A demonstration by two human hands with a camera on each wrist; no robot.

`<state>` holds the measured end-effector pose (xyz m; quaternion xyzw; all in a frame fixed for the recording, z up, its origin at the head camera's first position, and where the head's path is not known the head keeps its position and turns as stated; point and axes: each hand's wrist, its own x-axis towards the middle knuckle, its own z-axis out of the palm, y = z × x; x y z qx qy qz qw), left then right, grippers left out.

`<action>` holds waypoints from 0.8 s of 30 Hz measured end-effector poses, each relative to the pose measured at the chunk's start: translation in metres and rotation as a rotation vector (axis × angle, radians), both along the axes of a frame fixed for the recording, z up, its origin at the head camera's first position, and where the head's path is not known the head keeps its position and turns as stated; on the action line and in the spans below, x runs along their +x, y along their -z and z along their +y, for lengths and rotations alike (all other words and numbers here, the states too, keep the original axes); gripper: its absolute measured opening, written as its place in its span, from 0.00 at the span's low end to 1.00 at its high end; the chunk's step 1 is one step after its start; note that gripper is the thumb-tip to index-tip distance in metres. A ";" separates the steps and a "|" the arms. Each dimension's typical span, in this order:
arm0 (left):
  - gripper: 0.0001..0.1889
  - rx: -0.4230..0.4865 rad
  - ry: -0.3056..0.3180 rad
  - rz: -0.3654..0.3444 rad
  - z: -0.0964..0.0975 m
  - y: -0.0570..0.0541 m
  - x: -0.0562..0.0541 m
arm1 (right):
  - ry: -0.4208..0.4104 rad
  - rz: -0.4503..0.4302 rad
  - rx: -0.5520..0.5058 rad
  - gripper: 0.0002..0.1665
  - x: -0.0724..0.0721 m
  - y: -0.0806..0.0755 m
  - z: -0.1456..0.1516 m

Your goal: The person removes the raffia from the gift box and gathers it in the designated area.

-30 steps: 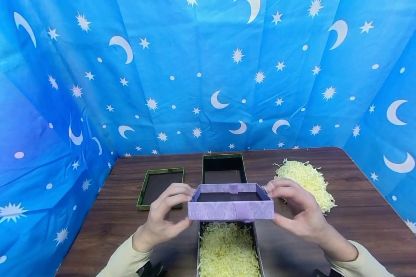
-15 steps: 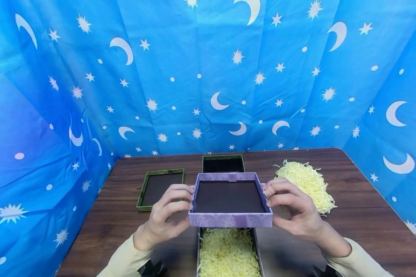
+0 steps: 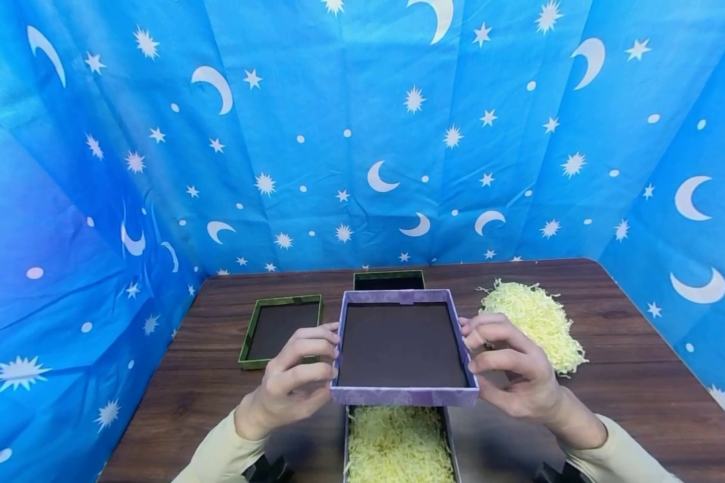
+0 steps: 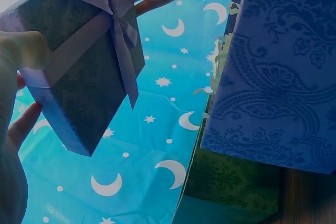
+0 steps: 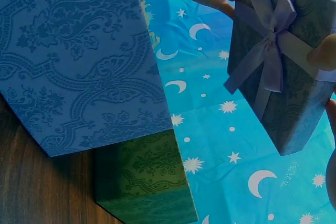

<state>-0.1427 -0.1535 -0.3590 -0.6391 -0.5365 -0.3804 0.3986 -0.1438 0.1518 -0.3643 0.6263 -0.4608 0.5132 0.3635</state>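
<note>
Both hands hold a purple box lid (image 3: 402, 345) up over the table, its dark inside facing the head camera. My left hand (image 3: 296, 376) grips its left side; my right hand (image 3: 516, 369) grips the right side, thumbs low and fingers along the edges. In the left wrist view the lid's outer face (image 4: 84, 98) carries a lilac ribbon bow (image 4: 116, 17). Below the lid stands a tall purple patterned box (image 5: 84, 61), filled with pale yellow shredded paper (image 3: 399, 443). The lid overlaps the box's far end in the head view.
Behind the lid stands a green box (image 3: 389, 274), mostly hidden. A shallow green lid (image 3: 280, 332) with a dark inside lies at the left. Loose shredded paper (image 3: 534, 325) is heaped at the right of the wooden table (image 3: 628, 376). A blue star-and-moon cloth (image 3: 314, 168) surrounds the table.
The purple lid has tilted up toward the head camera, so its dark inside shows fully and it hides more of the green box. Both hands keep their grip.
</note>
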 end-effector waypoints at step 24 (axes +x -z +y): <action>0.02 0.004 -0.021 0.068 0.000 0.000 -0.004 | 0.019 -0.676 0.075 0.28 0.022 0.005 0.018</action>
